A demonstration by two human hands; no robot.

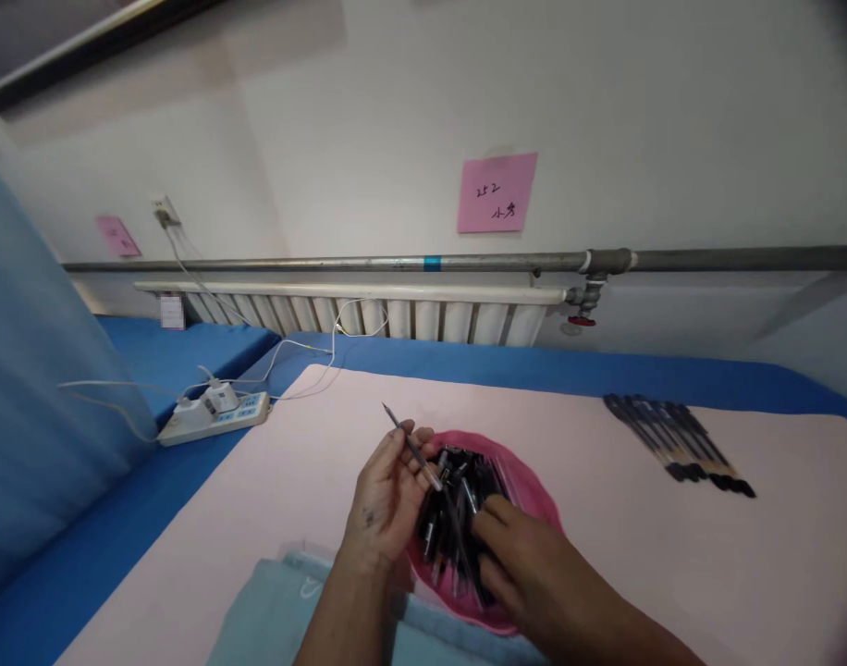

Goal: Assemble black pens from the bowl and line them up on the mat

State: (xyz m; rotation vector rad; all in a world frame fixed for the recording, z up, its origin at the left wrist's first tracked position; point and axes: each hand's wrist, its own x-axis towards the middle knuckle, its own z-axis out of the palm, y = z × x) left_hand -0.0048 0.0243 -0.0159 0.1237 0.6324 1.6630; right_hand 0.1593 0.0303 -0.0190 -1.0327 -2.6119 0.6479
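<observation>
My left hand (pixel 388 490) is turned palm up, left of a pink basket (pixel 545 504). Its thumb and fingers hold a slim clear pen (pixel 413 451) whose pointed tip faces up and left. A dark smudge marks the wrist. Inside the basket lies a jumble of black and clear pen parts (pixel 434 532), some looking like caps or barrels. My right hand (pixel 517 555) reaches in over the basket's right side, fingers curled together among the parts. It is slightly blurred, and what the fingertips pinch is hidden.
Several black-capped pens (pixel 680 444) lie in a row on the pink sheet (pixel 583 462) at right. A light blue cloth (pixel 263 610) is in front of me. A power strip (pixel 215 421) with plugs and white cables sits left. A radiator (pixel 423 319) lines the wall.
</observation>
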